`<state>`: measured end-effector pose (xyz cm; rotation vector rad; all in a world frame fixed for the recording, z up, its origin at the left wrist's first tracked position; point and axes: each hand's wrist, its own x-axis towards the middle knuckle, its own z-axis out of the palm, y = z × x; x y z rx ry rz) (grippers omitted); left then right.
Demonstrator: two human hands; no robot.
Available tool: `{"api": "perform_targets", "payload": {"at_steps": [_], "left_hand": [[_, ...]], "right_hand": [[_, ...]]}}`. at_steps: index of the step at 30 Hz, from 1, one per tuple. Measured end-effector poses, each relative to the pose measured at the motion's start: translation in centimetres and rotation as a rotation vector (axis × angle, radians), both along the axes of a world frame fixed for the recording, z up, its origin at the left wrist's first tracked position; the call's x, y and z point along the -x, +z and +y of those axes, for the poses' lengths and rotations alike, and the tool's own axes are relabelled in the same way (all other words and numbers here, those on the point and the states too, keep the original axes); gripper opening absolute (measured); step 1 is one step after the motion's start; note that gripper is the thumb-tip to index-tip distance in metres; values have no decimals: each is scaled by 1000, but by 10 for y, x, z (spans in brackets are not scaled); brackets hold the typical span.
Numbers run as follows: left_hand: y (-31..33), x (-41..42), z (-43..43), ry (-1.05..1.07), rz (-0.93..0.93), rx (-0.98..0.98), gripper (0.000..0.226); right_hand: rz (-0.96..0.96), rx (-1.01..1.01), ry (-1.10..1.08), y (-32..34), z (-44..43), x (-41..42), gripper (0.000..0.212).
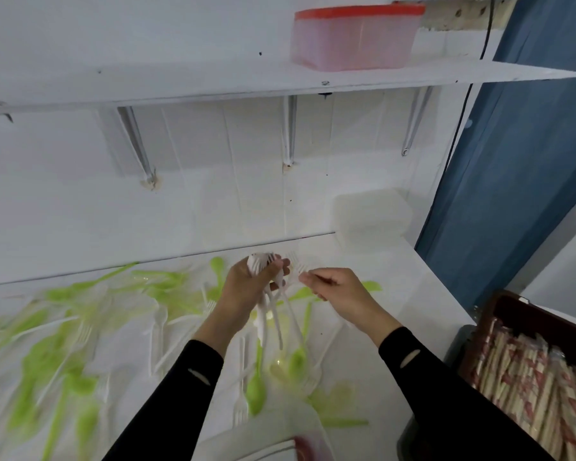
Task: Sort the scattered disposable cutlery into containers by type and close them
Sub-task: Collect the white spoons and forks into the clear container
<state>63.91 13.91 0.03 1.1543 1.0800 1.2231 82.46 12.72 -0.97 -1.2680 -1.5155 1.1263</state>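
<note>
Cutlery (256, 390) in two kinds, green spoons and white forks, lies mixed across the left and centre of the white worktop (396, 294), much of it smeared by motion blur. At the lower right stands a dark crate (512, 311) of paper-wrapped sticks (chopsticks, by the look). A pink container with a red lid (353, 38) sits shut on the shelf (180, 84) at the upper right. A clear container (369, 217) stands on the worktop against the wall, right of centre, and whether it has a lid I cannot tell. Another translucent container (246, 440) is cut off by the bottom edge.

The left hand (246, 287), at centre frame, has its grip clamped round a bundle of white forks (259, 263), heads up and handles hanging. The right hand (336, 291), just beside it, appears to pinch a single white fork (299, 268) with the tines toward the bundle.

Judging by this, the step in hand is gathering forks, well short of done, since many lie loose among the spoons. Next, that one fork needs laying into the bundle, heads aligned. The bundle then wants a container of its own, likely the clear one nearby.
</note>
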Motion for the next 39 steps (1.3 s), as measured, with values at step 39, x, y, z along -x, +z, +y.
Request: {"api": "perform_targets", "payload": {"at_steps": [39], "left_hand": [[-12, -7, -17, -90, -264, 255, 40]], "right_hand": [[-273, 108, 292, 2, -19, 20, 37]]}}
